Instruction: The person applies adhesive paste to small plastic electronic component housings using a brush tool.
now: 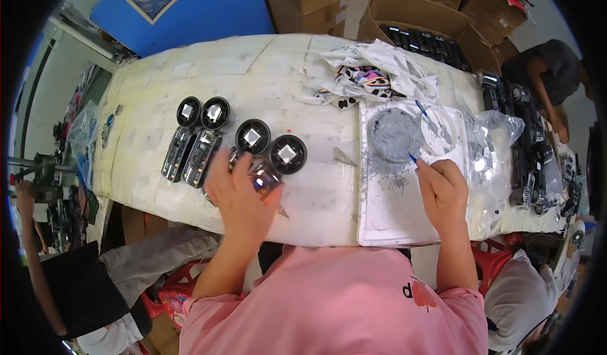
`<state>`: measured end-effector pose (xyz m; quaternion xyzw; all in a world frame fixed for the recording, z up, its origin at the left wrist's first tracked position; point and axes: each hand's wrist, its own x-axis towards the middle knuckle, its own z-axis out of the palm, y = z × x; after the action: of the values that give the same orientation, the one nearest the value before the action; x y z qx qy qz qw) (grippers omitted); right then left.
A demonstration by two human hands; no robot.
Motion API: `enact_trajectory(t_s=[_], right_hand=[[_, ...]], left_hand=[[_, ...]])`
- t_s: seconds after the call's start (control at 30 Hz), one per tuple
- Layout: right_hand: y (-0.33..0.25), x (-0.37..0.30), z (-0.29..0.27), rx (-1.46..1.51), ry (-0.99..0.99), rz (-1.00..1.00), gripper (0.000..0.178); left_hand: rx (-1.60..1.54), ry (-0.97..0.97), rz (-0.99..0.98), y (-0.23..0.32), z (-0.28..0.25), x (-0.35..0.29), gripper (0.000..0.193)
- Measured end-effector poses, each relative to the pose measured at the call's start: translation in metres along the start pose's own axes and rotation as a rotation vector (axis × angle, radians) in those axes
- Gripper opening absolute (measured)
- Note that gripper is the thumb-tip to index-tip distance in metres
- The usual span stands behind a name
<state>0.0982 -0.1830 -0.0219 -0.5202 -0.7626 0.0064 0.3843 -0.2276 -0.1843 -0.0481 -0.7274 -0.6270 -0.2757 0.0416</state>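
My left hand (243, 197) is spread over a cluster of black devices, thumb and fingers apart around the dark body of one device (264, 179). Its round black head (288, 154) bears a silvery square; a similar round head (253, 137) lies beside it. Slight blur hides whether the fingertips touch. Two matching devices (201, 157) lie farther left. My right hand (442, 190) pinches a thin blue stick (413, 157), its tip at the edge of a round dish of grey paste (393, 133). The dish stands in a white, grey-smeared tray (386, 222).
Right of the dish lie a white ring (450, 130) and another blue stick (422, 107). A crumpled patterned cloth (373, 80) is behind the tray. Clear plastic bags (496, 130) and stacked black devices (528, 146) fill the right side. Other people (550, 73) are nearby.
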Motion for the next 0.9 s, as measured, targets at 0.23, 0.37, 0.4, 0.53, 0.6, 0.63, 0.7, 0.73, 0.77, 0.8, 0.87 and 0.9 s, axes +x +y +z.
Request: enact_trajectory(t_s=[0.23, 0.37, 0.4, 0.53, 0.6, 0.63, 0.7, 0.73, 0.77, 0.8, 0.87, 0.9], right_hand=[[0.012, -0.011, 0.006, -0.129, -0.063, -0.017, 0.019], [0.011, -0.009, 0.004, -0.023, -0.200, 0.098, 0.037], [0.011, -0.006, -0.001, 0.008, -0.206, 0.109, 0.046], [0.042, -0.003, -0.034, -0.175, -0.035, 0.202, 0.043], [0.076, -0.001, -0.054, -0.298, 0.104, 0.243, 0.036], [0.099, 0.001, -0.066, -0.356, 0.177, 0.244, 0.033], [0.149, 0.005, -0.094, -0.497, 0.250, 0.326, 0.028], [0.170, 0.010, -0.104, -0.480, 0.279, 0.405, 0.025], [0.186, 0.021, -0.111, -0.442, 0.272, 0.448, 0.025], [0.201, 0.029, -0.117, -0.440, 0.252, 0.464, 0.024], [0.235, 0.049, -0.111, -0.559, 0.139, 0.449, 0.022], [0.247, 0.058, -0.103, -0.577, 0.057, 0.528, 0.024]], left_hand=[[0.228, -0.198, -0.367, -0.026, 0.012, 0.030, 0.112], [0.360, -0.196, -0.444, -0.067, 0.015, 0.030, 0.116], [0.383, -0.190, -0.458, -0.080, 0.010, 0.030, 0.112], [0.454, -0.141, -0.590, -0.131, 0.007, 0.048, 0.111], [0.480, -0.131, -0.660, -0.164, 0.004, 0.057, 0.108], [0.502, -0.137, -0.702, -0.181, -0.001, 0.062, 0.108], [0.573, -0.166, -0.793, -0.201, -0.006, 0.075, 0.108], [0.606, -0.170, -0.819, -0.215, -0.008, 0.079, 0.108], [0.642, -0.175, -0.849, -0.228, -0.010, 0.081, 0.107], [0.701, -0.160, -0.832, -0.232, -0.005, 0.085, 0.104], [0.683, -0.058, -0.759, -0.227, -0.008, 0.081, 0.102], [0.656, 0.033, -0.677, -0.222, -0.009, 0.079, 0.100]])
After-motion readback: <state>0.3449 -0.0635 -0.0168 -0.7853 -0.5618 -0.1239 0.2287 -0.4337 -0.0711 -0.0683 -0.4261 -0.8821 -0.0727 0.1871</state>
